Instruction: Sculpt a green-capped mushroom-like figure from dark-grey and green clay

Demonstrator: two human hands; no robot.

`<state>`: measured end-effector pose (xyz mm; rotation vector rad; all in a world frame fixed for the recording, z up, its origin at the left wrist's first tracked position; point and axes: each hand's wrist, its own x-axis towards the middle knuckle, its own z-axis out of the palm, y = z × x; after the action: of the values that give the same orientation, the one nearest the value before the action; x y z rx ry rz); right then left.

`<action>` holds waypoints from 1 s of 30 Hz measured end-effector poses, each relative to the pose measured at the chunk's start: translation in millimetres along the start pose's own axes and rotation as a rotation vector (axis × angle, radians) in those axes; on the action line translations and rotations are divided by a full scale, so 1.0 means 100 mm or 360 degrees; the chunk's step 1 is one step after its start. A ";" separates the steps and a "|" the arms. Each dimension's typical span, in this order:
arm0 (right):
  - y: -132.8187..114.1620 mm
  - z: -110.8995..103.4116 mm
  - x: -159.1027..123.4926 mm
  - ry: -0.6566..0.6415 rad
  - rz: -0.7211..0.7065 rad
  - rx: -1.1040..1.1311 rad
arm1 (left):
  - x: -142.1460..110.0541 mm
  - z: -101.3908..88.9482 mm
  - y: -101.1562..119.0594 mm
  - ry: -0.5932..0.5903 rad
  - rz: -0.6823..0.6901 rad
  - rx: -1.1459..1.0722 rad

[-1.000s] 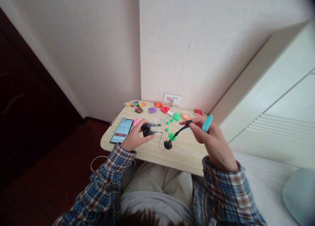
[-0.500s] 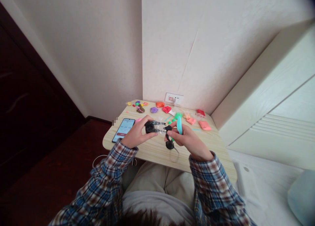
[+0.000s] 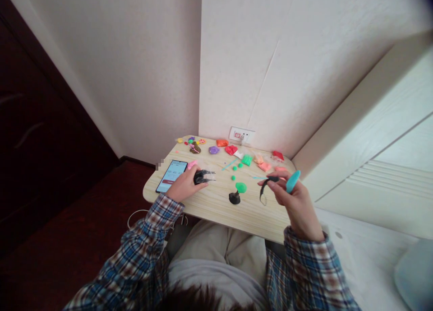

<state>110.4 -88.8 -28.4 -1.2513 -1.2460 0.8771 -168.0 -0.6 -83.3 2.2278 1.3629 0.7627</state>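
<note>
My left hand (image 3: 184,184) is closed around a clear packet of black clay (image 3: 202,177) above the table's left half. In my right hand (image 3: 294,202), the fingertips pinch a dark piece of clay (image 3: 271,179) that trails down in a thin curved strand. That same hand holds a turquoise clay tool (image 3: 292,181), its rounded end sticking up past the fingers. Between my hands, a black clay lump (image 3: 234,198) stands on the table with a flat green clay piece (image 3: 241,187) touching its top. Several small green clay balls (image 3: 234,168) lie behind it.
A phone (image 3: 171,177) showing a timer lies left of my left hand. Along the back of the wooden table (image 3: 203,211) are a purple clay packet (image 3: 214,150), a red one (image 3: 231,150), a green one (image 3: 246,160) and small clay figures (image 3: 195,147). A wall socket (image 3: 241,135) is behind.
My hands have moved apart. The right went right with the tool and a black clay piece pulled away from the packet; the left drew slightly left. The black lump and green piece now show fully.
</note>
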 end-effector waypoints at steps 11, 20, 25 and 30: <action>0.39 0.21 -0.26 -0.0547 -0.0386 -0.0288 | 0.00 0.44 -0.12 0.0304 -0.0157 0.0313; 0.67 0.31 -0.29 -0.0120 -0.0727 -0.0434 | -0.40 0.59 0.59 -0.0393 -0.0246 -0.0976; 0.77 0.34 -0.28 -0.0034 -0.0783 -0.0449 | -0.32 0.69 0.58 -0.0577 -0.0782 -0.1863; 0.87 0.39 -0.33 -0.0125 -0.0703 -0.0447 | -0.24 0.70 0.50 -0.0592 -0.0859 -0.2229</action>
<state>79.9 -98.4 -124.2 -1.0981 -1.6707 0.4433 -98.4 -48.3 -111.8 0.7868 0.7221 0.6868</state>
